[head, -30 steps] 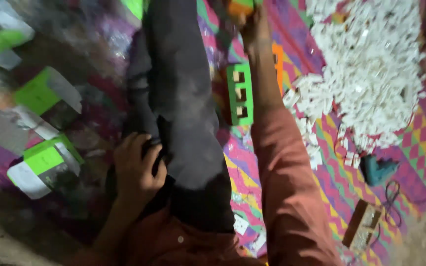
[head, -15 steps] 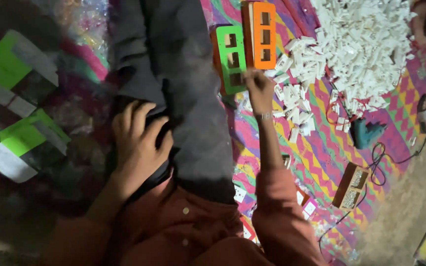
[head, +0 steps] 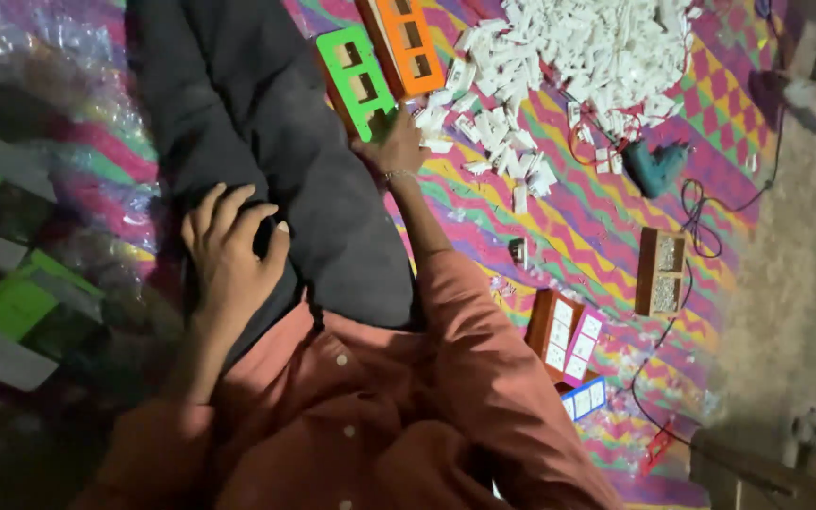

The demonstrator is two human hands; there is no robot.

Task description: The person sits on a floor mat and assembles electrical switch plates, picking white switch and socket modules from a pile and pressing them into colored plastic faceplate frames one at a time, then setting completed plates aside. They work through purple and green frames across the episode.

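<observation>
The left hand [head: 230,253] lies flat and open, fingers spread, on the dark trouser leg [head: 266,132] that runs up the middle of the view; the right hand [head: 395,144] reaches forward past the knee and rests on the near end of the green frame [head: 358,78], fingers curled over its edge, though whether they actually grip it I cannot tell; to the far left, clear plastic wrapping [head: 59,217] covers green and white packets [head: 2,316] on the floor; the green frame, with its square cut-outs, lies on the bright zigzag mat [head: 559,236], just beside the leg; an orange frame [head: 406,42] of the same shape sits right against it; next comes a big heap of small white pieces [head: 597,47], some spilling close to the right hand; further right lie a teal power tool [head: 655,168] with its black cord [head: 701,227], a small wooden box [head: 659,271], and, nearer the body, an open box with white parts [head: 564,340].
</observation>
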